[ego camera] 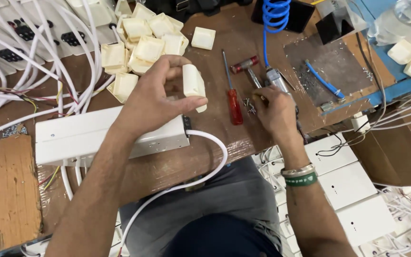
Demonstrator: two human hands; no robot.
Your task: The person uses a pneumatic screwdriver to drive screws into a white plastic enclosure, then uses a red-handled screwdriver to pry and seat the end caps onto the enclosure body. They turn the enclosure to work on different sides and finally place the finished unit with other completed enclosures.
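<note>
Nearest the camera, a white cable (186,183) loops over the person's lap and runs up to the end of a long white box (110,135) lying on the brown bench (215,143). Just above it the left hand (155,97) pinches a cream plastic end cap (193,85) between thumb and fingers, held clear of the box's open end. The right hand (274,109) closes its fingertips over a small heap of screws (249,105); whether one is already gripped cannot be told. A tiny screw could easily slip from that pinch and be lost among the cables. Between the hands lies one red-handled screwdriver (234,105), with one small hammer (246,66) beyond. Farther off sits a pile of roughly ten cream caps (143,45), one more lying apart from it.
</note>
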